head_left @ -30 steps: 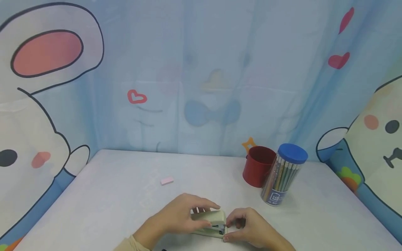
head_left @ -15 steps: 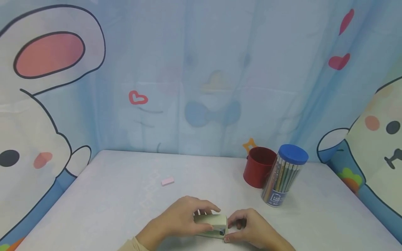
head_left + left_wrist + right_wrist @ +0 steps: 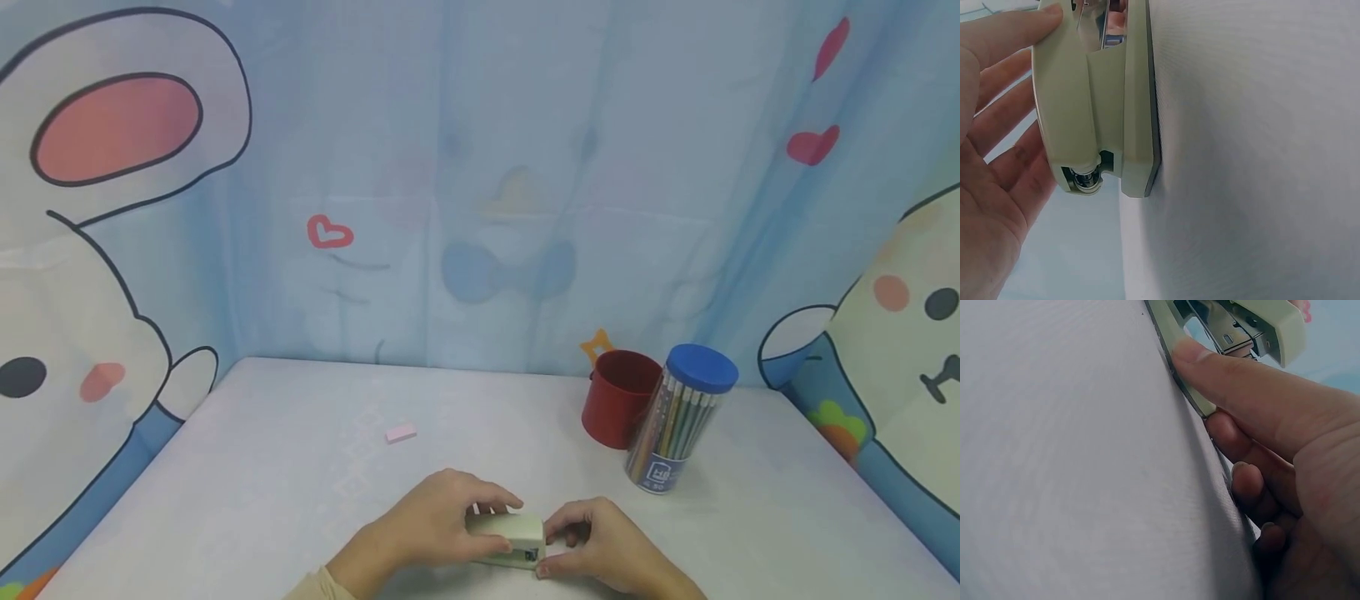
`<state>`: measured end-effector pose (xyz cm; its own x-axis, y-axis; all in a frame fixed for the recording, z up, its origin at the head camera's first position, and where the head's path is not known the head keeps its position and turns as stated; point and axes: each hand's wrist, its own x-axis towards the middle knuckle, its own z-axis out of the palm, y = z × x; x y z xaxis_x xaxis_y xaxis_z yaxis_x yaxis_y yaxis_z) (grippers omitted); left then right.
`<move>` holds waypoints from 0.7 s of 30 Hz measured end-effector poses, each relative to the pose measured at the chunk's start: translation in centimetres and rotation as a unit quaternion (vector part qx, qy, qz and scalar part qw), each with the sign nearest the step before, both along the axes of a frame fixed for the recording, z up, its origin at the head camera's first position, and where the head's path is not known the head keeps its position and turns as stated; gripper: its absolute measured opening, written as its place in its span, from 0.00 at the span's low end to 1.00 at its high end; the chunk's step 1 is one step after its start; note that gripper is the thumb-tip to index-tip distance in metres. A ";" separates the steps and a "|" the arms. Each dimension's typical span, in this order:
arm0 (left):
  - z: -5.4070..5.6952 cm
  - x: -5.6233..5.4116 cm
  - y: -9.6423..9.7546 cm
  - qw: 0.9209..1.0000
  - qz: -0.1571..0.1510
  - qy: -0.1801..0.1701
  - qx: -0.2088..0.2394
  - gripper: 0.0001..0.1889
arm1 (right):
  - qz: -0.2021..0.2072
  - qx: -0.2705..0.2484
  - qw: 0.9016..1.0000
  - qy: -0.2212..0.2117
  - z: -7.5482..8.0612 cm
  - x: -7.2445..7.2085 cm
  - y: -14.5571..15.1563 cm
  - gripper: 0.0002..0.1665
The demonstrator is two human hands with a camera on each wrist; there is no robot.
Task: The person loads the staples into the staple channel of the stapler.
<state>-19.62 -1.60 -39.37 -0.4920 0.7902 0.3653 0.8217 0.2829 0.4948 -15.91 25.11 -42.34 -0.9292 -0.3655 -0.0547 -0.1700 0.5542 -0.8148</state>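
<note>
A pale green stapler (image 3: pixel 506 533) sits at the front of the table, its front end pointing right. My left hand (image 3: pixel 435 521) holds its upper arm from above, thumb on the near side and fingers on the far side. In the left wrist view the hinge end of the stapler (image 3: pixel 1072 119) shows, its base resting on the tabletop. My right hand (image 3: pixel 600 542) grips the front end of the base, its thumb on the base's upper side. A gap shows between arm and base in the right wrist view, where the stapler (image 3: pixel 1197 394) is partly hidden by the thumb.
A small pink eraser-like block (image 3: pixel 401 433) lies behind the left hand. Toward the back right stand a red cup (image 3: pixel 615 408) and a clear tub of pencils (image 3: pixel 678 425) with a blue lid. A cartoon-printed curtain (image 3: pixel 495 167) hangs behind the white table (image 3: pixel 300 467).
The stapler's upper arm has come down a little toward its base under my left hand. My right hand has kept its grip at the front, almost unmoved.
</note>
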 end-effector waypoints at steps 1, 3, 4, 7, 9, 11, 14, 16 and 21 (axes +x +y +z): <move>0.0 0.0 0.0 1.000 0.002 0.004 -0.003 0.21 | 0.001 0.000 1.000 0.003 0.0 0.0 0.0 0.17; 0.0 0.0 0.0 1.000 0.007 0.008 -0.009 0.23 | 0.001 -0.001 1.000 0.006 -0.1 0.0 0.0 0.17; 0.0 0.0 0.0 1.000 0.010 0.011 -0.012 0.23 | 0.001 -0.001 1.000 0.007 -0.1 0.0 0.0 0.17; 0.0 0.1 0.0 1.000 0.016 0.016 -0.018 0.24 | -0.003 -0.005 1.000 -0.005 -0.3 0.1 0.1 0.17; -0.1 0.1 0.0 1.000 0.018 0.018 -0.018 0.24 | -0.006 -0.009 1.000 -0.021 -0.3 0.1 0.1 0.18; -0.2 0.2 0.0 0.999 0.019 0.021 -0.017 0.24 | -0.008 -0.012 0.999 -0.037 -0.4 0.1 0.1 0.19; -0.2 0.2 0.0 0.999 0.022 0.024 -0.015 0.24 | -0.011 -0.009 0.999 -0.046 -0.4 0.1 0.2 0.20; -0.1 0.2 0.0 0.999 0.025 0.024 -0.016 0.24 | -0.012 -0.005 0.999 -0.042 -0.4 0.0 0.2 0.20; 0.1 0.2 0.1 0.999 0.028 0.022 -0.020 0.23 | -0.013 0.001 0.999 -0.032 -0.4 -0.2 0.3 0.21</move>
